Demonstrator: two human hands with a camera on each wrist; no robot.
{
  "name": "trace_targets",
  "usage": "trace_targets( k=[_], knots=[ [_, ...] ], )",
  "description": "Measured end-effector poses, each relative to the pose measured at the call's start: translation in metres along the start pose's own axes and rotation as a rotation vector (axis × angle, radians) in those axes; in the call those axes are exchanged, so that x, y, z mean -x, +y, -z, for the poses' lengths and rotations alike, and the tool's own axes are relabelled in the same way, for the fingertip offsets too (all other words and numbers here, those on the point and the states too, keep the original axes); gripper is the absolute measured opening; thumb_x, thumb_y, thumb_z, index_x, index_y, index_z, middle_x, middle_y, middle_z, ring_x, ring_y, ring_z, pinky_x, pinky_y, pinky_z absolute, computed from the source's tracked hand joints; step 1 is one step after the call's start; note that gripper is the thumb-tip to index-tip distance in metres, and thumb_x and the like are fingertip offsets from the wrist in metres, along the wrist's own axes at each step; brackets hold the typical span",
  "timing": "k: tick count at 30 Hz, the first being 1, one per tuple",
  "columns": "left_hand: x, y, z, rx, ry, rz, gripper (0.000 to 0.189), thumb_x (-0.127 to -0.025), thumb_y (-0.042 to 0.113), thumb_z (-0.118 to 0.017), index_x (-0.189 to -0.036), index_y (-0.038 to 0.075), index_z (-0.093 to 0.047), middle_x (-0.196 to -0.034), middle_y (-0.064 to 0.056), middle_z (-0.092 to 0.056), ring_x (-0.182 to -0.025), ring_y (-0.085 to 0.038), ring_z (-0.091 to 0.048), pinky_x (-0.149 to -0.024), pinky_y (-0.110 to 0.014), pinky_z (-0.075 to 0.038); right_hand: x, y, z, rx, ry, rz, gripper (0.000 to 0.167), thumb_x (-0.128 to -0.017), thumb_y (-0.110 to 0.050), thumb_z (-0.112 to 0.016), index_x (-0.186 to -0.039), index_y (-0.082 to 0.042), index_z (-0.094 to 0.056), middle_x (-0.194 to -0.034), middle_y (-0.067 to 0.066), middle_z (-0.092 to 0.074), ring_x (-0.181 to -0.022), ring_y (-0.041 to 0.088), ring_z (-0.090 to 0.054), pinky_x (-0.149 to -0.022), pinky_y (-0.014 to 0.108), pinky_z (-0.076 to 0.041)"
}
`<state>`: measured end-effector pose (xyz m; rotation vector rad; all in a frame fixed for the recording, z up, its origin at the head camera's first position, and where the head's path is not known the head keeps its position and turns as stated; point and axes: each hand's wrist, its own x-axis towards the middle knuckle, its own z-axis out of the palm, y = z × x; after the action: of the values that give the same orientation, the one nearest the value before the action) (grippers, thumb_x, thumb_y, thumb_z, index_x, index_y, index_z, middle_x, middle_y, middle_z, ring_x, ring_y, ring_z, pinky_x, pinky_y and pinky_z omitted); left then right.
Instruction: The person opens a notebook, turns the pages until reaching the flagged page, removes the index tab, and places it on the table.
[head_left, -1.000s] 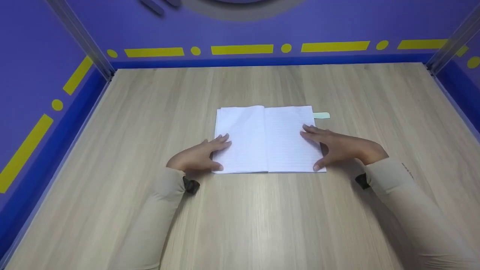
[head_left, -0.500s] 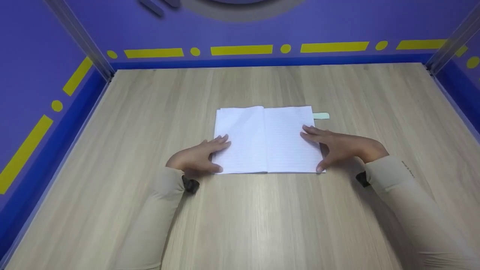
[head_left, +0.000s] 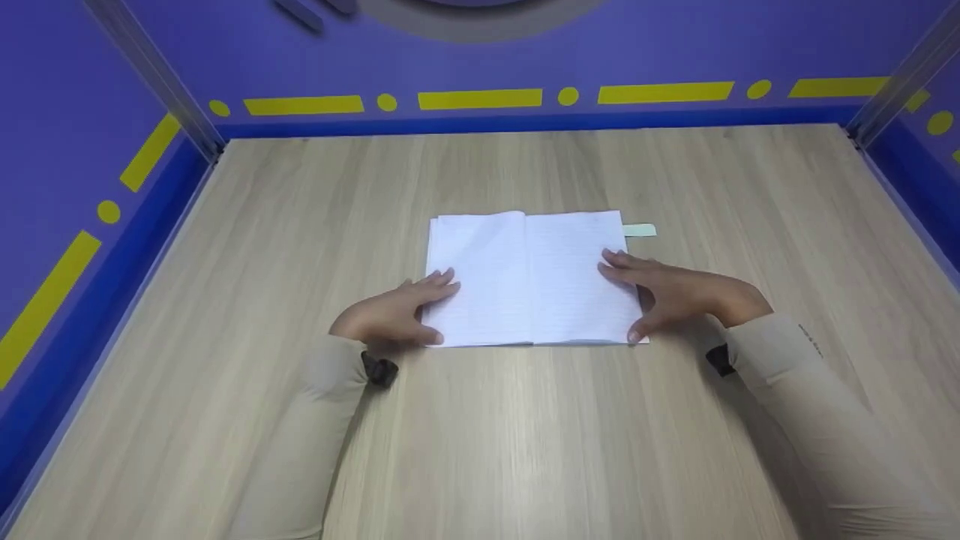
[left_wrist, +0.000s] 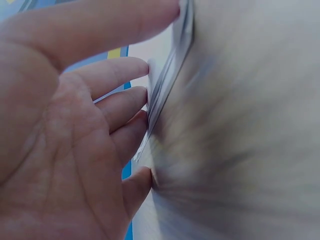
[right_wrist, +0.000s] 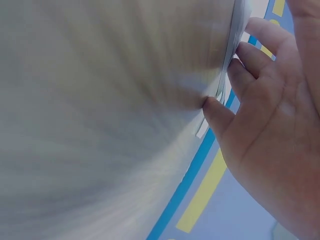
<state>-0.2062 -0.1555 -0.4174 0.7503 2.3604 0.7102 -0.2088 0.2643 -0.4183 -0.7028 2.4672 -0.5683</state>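
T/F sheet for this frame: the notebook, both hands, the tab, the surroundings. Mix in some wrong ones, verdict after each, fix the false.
1. The notebook lies open on the table. True.
2. The left hand is lifted clear of the notebook. False: it touches the notebook along its left side.
3. A pale green tab sticks out past the notebook's right edge. True.
4. The right hand is holding a pen. False: it holds no pen; it rests on the right page.
5. The right page shows faint ruled lines. True.
6. The back wall is one plain colour. False: it bears yellow bars and dots.
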Motion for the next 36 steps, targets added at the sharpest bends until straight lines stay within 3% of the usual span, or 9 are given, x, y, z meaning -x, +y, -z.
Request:
trace_targets(
  k=[21, 27, 36],
  knots=[
    [0.001, 0.001, -0.001, 0.032, 0.019, 0.003, 0.077, -0.085, 0.016, -0.069, -0.151, 0.011, -0.028, -0.162, -0.004, -0.009, -0.15, -0.02, -0.003, -0.122, -0.045, 0.001, 0.001, 0.0, 0.001, -0.047, 0.009, 0.024, 0.095, -0.079, -0.048, -0.073, -0.152, -0.011, -0.026, -0.163, 0.008, -0.007, -0.15, 0.032, -0.002, -0.118, 0.057, -0.01],
    [-0.002, 0.008, -0.001, 0.067, 0.115, 0.02, 0.067, -0.086, 0.014, -0.068, -0.147, 0.009, -0.04, -0.159, -0.007, -0.024, -0.149, -0.022, -0.015, -0.121, -0.041, -0.014, 0.001, 0.0, 0.002, -0.048, 0.009, 0.04, 0.093, -0.081, -0.046, -0.073, -0.152, -0.009, -0.027, -0.163, 0.009, -0.008, -0.15, 0.033, -0.003, -0.118, 0.057, -0.01],
    [-0.012, 0.026, -0.004, 0.027, 0.298, -0.054, 0.049, -0.091, 0.014, -0.064, -0.137, 0.003, -0.052, -0.147, -0.014, -0.046, -0.14, -0.028, -0.037, -0.118, -0.041, -0.026, 0.002, -0.002, 0.003, -0.044, 0.008, 0.027, 0.092, -0.081, -0.048, -0.072, -0.152, -0.009, -0.027, -0.163, 0.009, -0.008, -0.15, 0.033, -0.003, -0.118, 0.057, -0.009]
  ],
)
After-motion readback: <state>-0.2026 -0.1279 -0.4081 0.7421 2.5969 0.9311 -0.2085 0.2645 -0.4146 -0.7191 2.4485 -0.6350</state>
